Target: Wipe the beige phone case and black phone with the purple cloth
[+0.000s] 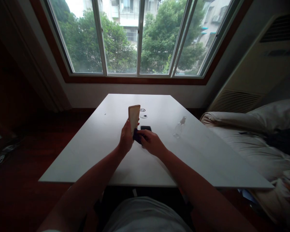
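phone (134,117) above table (91,151) | bottle (179,128) right | window (137,35) behind

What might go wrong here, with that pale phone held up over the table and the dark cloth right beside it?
1. The left hand pinches only the lower end of the upright pale rectangular phone; a push from the dark cloth in the right hand might tip it onto the white table.
2. The small clear spray bottle stands near the right forearm; a sweep might topple it.
3. The black flat object beyond the hands might get knocked.
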Tool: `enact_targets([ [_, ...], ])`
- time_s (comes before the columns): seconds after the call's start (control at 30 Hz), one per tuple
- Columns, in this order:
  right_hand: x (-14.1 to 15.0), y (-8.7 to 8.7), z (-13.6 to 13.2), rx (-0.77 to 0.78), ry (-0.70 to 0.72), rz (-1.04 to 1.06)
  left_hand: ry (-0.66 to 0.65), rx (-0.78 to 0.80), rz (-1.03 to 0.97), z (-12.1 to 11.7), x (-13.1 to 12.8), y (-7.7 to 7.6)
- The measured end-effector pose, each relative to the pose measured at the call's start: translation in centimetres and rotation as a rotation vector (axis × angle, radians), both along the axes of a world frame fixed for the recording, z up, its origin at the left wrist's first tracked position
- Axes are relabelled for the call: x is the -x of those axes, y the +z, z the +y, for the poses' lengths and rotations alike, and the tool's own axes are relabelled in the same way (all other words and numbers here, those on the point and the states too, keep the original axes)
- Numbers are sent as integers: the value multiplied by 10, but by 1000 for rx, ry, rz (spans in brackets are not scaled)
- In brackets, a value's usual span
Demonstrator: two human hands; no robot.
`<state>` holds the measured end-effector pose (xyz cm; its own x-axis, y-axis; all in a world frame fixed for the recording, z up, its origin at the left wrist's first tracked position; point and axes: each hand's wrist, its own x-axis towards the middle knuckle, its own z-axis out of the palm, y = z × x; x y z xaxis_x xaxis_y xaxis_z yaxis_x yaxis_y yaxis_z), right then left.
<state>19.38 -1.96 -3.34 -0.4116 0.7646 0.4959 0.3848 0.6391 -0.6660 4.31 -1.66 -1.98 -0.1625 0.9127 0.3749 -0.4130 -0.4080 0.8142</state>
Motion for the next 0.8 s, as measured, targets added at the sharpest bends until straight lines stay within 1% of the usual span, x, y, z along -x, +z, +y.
enact_targets([
  [0.03, -1, 3, -3, -87, 27, -57, 12, 10, -11, 1, 0, 1],
  [0.1, -1, 6, -6, -201, 63, -161, 27, 23, -30, 3, 2, 2],
  [0.17, 1, 5, -7, -271, 32, -261, 32, 25, -39, 4, 4, 3],
  [0.3, 6, 0, -4, -354, -93, -367, 27, 18, -7, 2, 5, 4],
  [0.37, 7, -1, -5, -351, -100, -372, 39, 13, 35, -2, 4, 6],
  [0.43, 8, -1, -6, -310, -64, -344, 53, 10, 79, -5, 2, 7],
  [0.53, 8, 0, -6, -210, 32, -223, 58, -2, 112, -8, 0, 9],
  [0.67, 5, 0, 1, -49, 141, -74, 20, -48, 154, -8, -3, 8],
  [0.73, 4, -1, 3, 96, 175, -29, 7, -64, 179, -7, -4, 7],
  [0.8, 3, -2, 3, 291, 212, 27, 4, -77, 190, -6, -4, 5],
])
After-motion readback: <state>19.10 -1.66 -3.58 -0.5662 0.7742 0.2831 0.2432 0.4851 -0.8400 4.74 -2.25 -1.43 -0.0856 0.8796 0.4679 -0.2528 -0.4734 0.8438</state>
